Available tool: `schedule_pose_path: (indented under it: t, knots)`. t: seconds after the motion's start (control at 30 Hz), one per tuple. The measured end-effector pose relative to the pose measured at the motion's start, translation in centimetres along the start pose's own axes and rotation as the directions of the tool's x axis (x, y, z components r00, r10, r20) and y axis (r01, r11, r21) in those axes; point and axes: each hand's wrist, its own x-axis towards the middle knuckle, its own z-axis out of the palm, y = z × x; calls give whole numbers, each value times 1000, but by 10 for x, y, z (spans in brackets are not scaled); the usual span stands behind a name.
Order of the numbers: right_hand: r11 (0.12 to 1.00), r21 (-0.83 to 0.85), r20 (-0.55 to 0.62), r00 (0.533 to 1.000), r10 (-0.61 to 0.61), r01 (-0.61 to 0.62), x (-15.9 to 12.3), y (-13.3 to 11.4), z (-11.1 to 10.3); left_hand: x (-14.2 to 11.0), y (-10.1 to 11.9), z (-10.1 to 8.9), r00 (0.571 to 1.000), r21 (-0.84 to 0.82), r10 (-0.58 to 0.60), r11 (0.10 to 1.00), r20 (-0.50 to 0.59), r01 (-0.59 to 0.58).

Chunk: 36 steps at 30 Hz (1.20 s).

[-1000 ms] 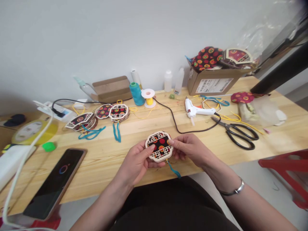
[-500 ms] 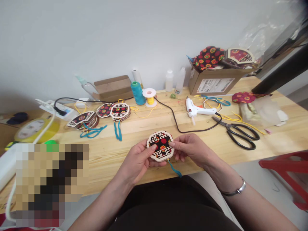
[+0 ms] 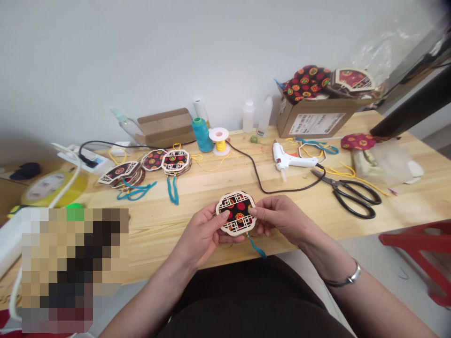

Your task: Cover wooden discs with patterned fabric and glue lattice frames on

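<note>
- Left hand (image 3: 204,232) grips the left side of a scalloped ornament (image 3: 237,211) in the head view, thumb pressed on its patterned face, fingers curled beneath; right hand (image 3: 282,216) pinches its right edge, thumb on top;
- ornament is held face up above the near edge of the wooden table (image 3: 151,241), between both hands; pale lattice bands cross its dark, red-dotted fabric, and a blue tassel (image 3: 257,247) hangs from its lower edge;
- beyond the left hand lie a lobed stack (image 3: 176,162) of similar ornaments and, farther left, a fan-shaped stack (image 3: 121,176), both with blue cords;
- behind the ornament stand a blue thread cone (image 3: 202,136) and a yellow-thread spool (image 3: 219,134), side by side;
- beyond the right hand rest a white glue gun (image 3: 298,161) and black-handled scissors (image 3: 337,184); a cardboard box (image 3: 313,120), filled with fabric pieces, stands farther back;
- silvery bracelet (image 3: 353,276) circles the right wrist.
</note>
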Motion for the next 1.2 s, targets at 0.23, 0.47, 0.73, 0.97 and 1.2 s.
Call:
schedule_pose_path:
  t: [0.23,0.47,0.73,0.97,1.2]
  knots:
    - [998,-42,-15,998,-56,56,-5,8,0,-3,-1,1,999,17,43,999,28,-44]
    - [975,-127,-43,981,-190,183,-13,18,0,-3,-10,-5,979,0,176,984,107,-177]
    - [943,-219,-54,962,-269,252,-17,18,6,-2,-12,-2,979,-27,203,979,-6,-203]
    - [937,-206,-12,957,-290,281,-17,18,9,-1,-15,6,982,-92,170,980,-77,-177]
    - [924,-266,-20,957,-290,274,-19,19,10,1,-16,10,975,-118,160,977,-152,-178]
